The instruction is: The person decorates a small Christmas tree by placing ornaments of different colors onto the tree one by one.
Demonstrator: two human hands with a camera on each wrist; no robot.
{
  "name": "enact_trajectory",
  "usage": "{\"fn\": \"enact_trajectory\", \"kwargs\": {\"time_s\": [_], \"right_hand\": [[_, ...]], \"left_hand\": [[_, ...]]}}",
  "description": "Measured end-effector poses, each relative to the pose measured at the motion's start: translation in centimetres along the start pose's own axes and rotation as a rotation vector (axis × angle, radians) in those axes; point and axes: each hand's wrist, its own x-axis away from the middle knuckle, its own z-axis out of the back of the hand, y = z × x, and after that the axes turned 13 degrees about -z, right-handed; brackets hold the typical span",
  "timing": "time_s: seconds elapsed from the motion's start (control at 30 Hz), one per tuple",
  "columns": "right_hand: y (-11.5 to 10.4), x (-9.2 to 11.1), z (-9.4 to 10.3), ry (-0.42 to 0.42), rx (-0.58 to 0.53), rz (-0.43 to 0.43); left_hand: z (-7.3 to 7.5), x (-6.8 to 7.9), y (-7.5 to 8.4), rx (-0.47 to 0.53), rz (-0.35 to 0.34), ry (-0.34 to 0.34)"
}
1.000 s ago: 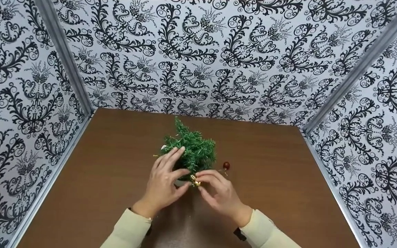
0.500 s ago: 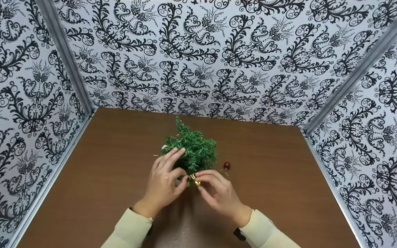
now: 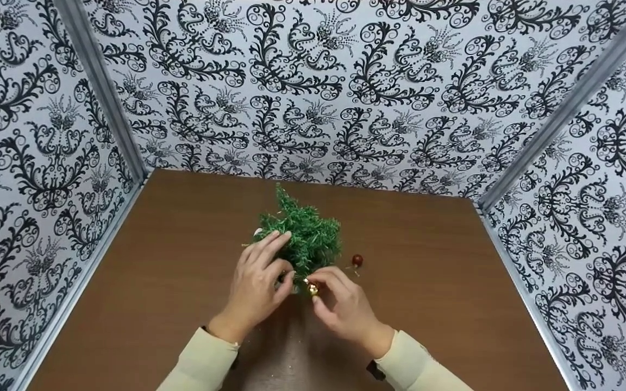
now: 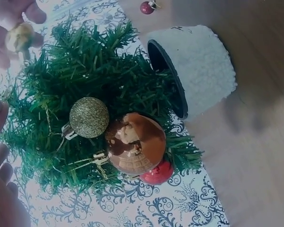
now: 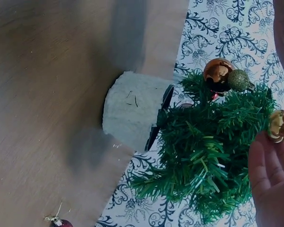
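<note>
A gold bauble (image 3: 313,290), likely light, slick and best taken by its cap (image 3: 306,281), was pinched in the right hand (image 3: 346,307) at the near side of a tree (image 3: 313,236), any hold by the half-open left hand (image 3: 257,283) unclear.

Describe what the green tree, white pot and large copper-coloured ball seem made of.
Bushy green tree: probably plastic, from its thin, glossy needles.
Round white pot: fuzzy, matte, so possibly fabric-covered.
Shiny copper-coloured ball: plastic or glass, unclear which, with mirror-like reflections.
</note>
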Motion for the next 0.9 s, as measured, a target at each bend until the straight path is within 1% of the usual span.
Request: {"fn": "enact_trajectory", "kwargs": {"time_s": [0.13,0.2,0.3,0.43,0.53,0.6,0.67,0.77,0.9], "right_hand": [[-0.2,-0.5,-0.3,0.033,0.060,-0.060],[-0.4,-0.9,-0.6,0.062,0.088,-0.068],[-0.7,-1.6,-1.0,0.100,0.119,-0.055],[-0.9,-2.1,-1.1,0.129,0.086,-0.027],[-1.0,-2.3,-0.9,0.139,0.036,-0.014],[-1.1,-2.5,-0.6,0.144,0.036,-0.008],[-1.1,-2.9,-0.3,0.152,0.056,0.000],[-1.0,-3.5,0.1,0.174,0.135,0.007],[-0.8,-4.3,0.3,0.205,0.223,-0.010]], "left_hand": [[-0.2,0.0,0.1,0.005,-0.005,-0.021],[-0.3,0.0,0.1,0.011,-0.004,-0.029],[-0.3,-0.1,0.3,0.025,0.005,-0.033],[-0.3,-0.1,0.5,0.034,0.004,-0.044],[-0.1,-0.2,0.4,0.022,-0.014,-0.052],[0.1,-0.3,0.3,0.011,-0.028,-0.052],[0.4,-0.6,0.2,0.001,-0.041,-0.042],[0.6,-1.2,0.1,-0.025,-0.052,-0.029],[0.3,-1.9,-0.2,-0.099,-0.057,-0.021]]}}
